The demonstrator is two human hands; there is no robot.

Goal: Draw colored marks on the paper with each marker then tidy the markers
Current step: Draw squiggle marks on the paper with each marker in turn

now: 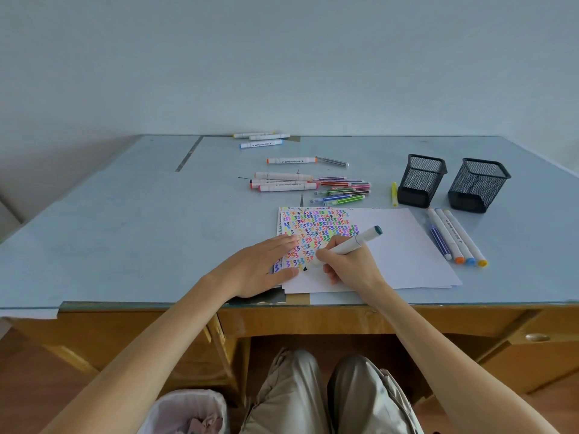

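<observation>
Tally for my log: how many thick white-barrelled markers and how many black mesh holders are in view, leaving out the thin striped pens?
Thick white-barrelled markers: 11, one of them held in the right hand
Black mesh holders: 2
Total: 13

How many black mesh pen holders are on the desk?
2. Both stand at the far right of the desk, beyond the paper: the left holder and the right holder, side by side, apart.
</observation>
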